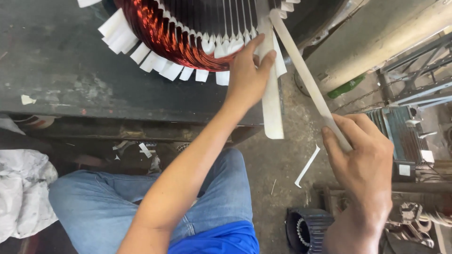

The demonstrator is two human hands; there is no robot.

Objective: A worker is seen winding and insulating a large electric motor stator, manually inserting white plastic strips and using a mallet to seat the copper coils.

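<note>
**Two hands on insulation strips at the edge of a wound stator**

While the left hand (pixel 248 75) presses flat against a white insulation strip (pixel 271 101) that hangs down past the bench edge, the right hand (pixel 362 150) is closed around the lower end of a second, longer white strip (pixel 306 75). That longer strip runs slantwise up and left from the right hand's grip to the rim of the stator (pixel 197 28), where its top end sits among the slots. The left thumb and fingers pinch the hanging strip against the stator's lower rim, just beside the copper windings (pixel 162 35). Short white paper tabs (pixel 141 54) stick out all round the rim, fanning over the dark workbench (pixel 61 70).

The stator lies at the right front corner of the bench, its rim partly overhanging the edge. Between the two hands there is open room above the concrete floor (pixel 282 155), where a bent white offcut (pixel 307 167) lies alone. To the right the space is crowded: a green bottle (pixel 346 87), metal frames (pixel 414 75) and a ribbed motor housing (pixel 398 134) stand near the right hand. Below, the person's jeans-clad knees (pixel 141 197) fill the near space, with crumpled white cloth (pixel 23 193) at the far left.
</note>
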